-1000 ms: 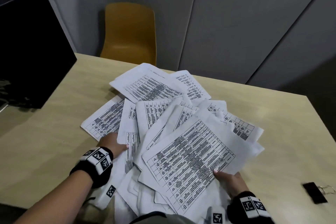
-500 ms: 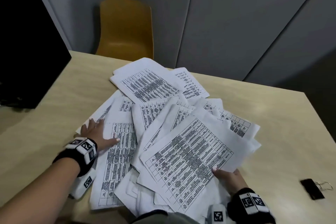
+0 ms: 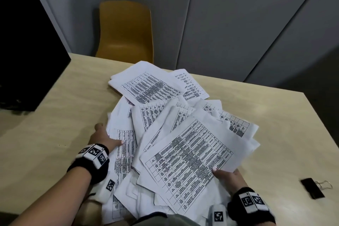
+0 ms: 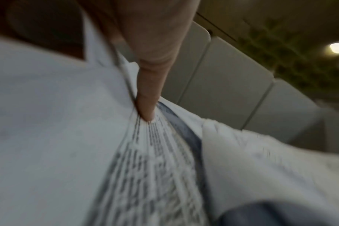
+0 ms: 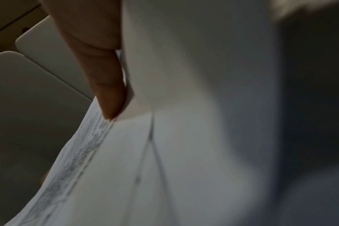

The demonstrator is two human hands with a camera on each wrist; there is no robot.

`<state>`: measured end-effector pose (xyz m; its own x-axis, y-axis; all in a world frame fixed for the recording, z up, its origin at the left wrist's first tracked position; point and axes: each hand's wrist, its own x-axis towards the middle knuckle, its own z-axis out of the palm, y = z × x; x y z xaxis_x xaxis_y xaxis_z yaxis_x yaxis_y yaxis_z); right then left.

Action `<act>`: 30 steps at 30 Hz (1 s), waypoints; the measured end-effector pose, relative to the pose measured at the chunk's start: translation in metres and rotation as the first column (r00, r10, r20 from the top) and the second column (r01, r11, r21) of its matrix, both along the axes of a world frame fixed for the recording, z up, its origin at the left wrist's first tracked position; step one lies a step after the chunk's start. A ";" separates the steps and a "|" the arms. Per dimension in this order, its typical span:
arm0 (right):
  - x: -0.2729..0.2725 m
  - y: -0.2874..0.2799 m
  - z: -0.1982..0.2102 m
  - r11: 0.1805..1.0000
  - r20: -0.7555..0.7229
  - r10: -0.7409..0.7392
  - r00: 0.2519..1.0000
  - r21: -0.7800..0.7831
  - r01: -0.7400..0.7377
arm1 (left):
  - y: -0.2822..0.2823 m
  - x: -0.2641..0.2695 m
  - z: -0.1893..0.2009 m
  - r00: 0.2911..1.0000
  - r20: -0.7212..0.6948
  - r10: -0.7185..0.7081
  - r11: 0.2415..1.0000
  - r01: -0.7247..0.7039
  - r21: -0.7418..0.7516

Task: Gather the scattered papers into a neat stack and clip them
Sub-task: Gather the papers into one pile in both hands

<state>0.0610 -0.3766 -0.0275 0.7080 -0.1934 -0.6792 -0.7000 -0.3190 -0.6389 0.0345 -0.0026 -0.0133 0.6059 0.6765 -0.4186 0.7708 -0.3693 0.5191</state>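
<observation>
I am working through the gathering stage, and judging by how things lie, I am only part of the way in. The papers (image 3: 176, 134) are lying in a loose, fanned heap across the middle of the surface (image 3: 55, 124), sheets overlapping at many angles, corners sticking out on every side, some hanging over the near edge toward me. Nothing here is looking like a squared stack yet.

My left hand (image 3: 102, 137) is lying at the left edge of the heap, the thumb laid flat on a printed sheet; the other fingers are going under the sheets, so I am pinching that side between thumb and fingers. The left wrist view, though blurred, is showing one finger (image 4: 147, 105) pressing down among the fanned paper edges. My right hand (image 3: 227, 176) is pinching the near right corner of the big top sheet, thumb on top; the right wrist view is showing a finger (image 5: 108, 94) lying against a curled sheet.

The binder clip (image 3: 312, 188) is lying untouched on the surface well off to my right, apart from the heap.

So, as I am reading it: the sheets are being drawn inward, but the far ones near the yellow chair (image 3: 126, 29) are not yet pulled in. Squaring the edges, fetching the clip and clamping it on are all waiting.
</observation>
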 end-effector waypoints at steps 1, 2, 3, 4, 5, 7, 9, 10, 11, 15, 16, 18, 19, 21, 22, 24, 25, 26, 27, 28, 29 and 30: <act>0.000 0.000 0.004 1.000 0.005 0.003 1.000 0.006 -0.003 | 0.003 -0.001 -0.001 1.000 0.020 0.014 0.998 -0.013 -0.065; 0.000 -0.001 0.005 1.000 0.006 0.004 1.000 0.011 -0.004 | 0.004 -0.003 -0.003 0.999 0.037 0.016 0.990 -0.010 -0.144; 0.000 -0.002 0.005 1.000 0.002 0.004 1.000 0.025 -0.004 | 0.005 -0.006 -0.003 0.998 0.058 0.003 0.977 0.009 -0.215; 0.000 -0.002 0.007 1.000 0.004 0.014 1.000 0.022 -0.014 | 0.005 -0.008 -0.003 0.997 0.076 -0.011 0.964 0.031 -0.263; -0.001 -0.003 0.010 0.999 0.018 0.044 0.999 0.024 -0.045 | 0.006 -0.010 0.000 0.996 0.092 -0.023 0.961 0.047 -0.274; 0.000 -0.005 0.013 0.996 0.015 0.070 0.997 0.049 -0.071 | 0.008 -0.012 0.008 0.992 0.118 -0.050 0.979 0.072 -0.191; -0.002 -0.003 0.024 0.995 0.049 0.077 0.996 0.056 -0.079 | 0.011 -0.015 0.017 0.990 0.114 -0.086 0.992 0.095 -0.077; -0.002 -0.004 0.025 0.995 0.041 0.077 0.996 0.067 -0.079 | 0.011 -0.018 0.021 0.989 0.100 -0.113 0.992 0.118 -0.044; -0.002 -0.003 0.031 0.995 0.042 0.064 0.997 0.067 -0.067 | 0.012 -0.021 0.024 0.988 0.071 -0.139 0.990 0.141 -0.026; -0.001 -0.003 0.031 0.997 0.034 0.033 0.999 0.071 -0.035 | 0.020 -0.032 0.032 0.989 -0.009 -0.146 0.989 0.146 -0.013; 0.000 -0.003 0.029 0.998 0.003 0.017 1.000 0.052 -0.017 | 0.024 -0.034 0.034 0.992 0.000 -0.123 0.992 0.123 -0.018; -0.001 -0.001 0.019 1.000 0.022 0.000 1.000 0.022 0.000 | 0.031 -0.038 0.042 0.997 0.034 -0.073 0.997 0.074 -0.029; -0.002 0.001 0.019 1.000 0.046 -0.005 0.999 0.026 0.003 | 0.035 -0.040 0.046 0.997 0.052 -0.053 0.998 0.055 -0.032; -0.004 0.001 0.012 0.998 0.084 0.053 0.995 0.038 -0.056 | 0.040 -0.045 0.054 0.997 0.071 -0.031 0.999 0.033 -0.021; -0.003 0.002 0.008 0.997 0.078 0.042 0.996 0.055 -0.046 | 0.042 -0.048 0.058 0.996 0.080 -0.025 1.000 0.026 -0.007; -0.001 0.001 0.008 0.998 0.049 0.017 0.999 0.053 -0.020 | 0.044 -0.054 0.069 0.994 0.111 -0.023 1.000 0.022 0.015; -0.001 -0.001 0.012 0.999 0.042 0.027 0.999 0.020 -0.028 | 0.045 -0.056 0.076 0.992 0.123 -0.029 0.999 0.025 0.034; 0.001 -0.003 0.010 0.999 0.030 0.016 0.999 0.030 -0.017 | 0.047 -0.058 0.084 0.990 0.134 -0.044 0.997 0.035 0.064; 0.002 -0.005 0.008 1.000 0.032 0.029 0.999 0.011 -0.030 | 0.048 -0.060 0.094 0.987 0.146 -0.069 0.993 0.055 0.102; 0.002 -0.006 0.007 0.999 0.036 0.041 0.998 0.023 -0.042 | 0.051 -0.060 0.103 0.980 0.173 -0.096 0.988 0.072 0.139; 0.002 -0.006 0.009 0.997 0.049 0.080 0.996 -0.006 -0.080 | 0.053 -0.060 0.114 0.970 0.202 -0.133 0.977 0.094 0.192; 0.003 -0.008 0.009 0.996 0.046 0.085 0.995 0.010 -0.086 | 0.056 -0.059 0.125 0.958 0.227 -0.177 0.958 0.115 0.263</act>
<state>0.0640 -0.3847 -0.0189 0.7520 -0.1233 -0.6475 -0.6405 -0.3687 -0.6736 -0.0244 0.0537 0.1117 0.7687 0.6349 -0.0770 0.5585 -0.6077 0.5647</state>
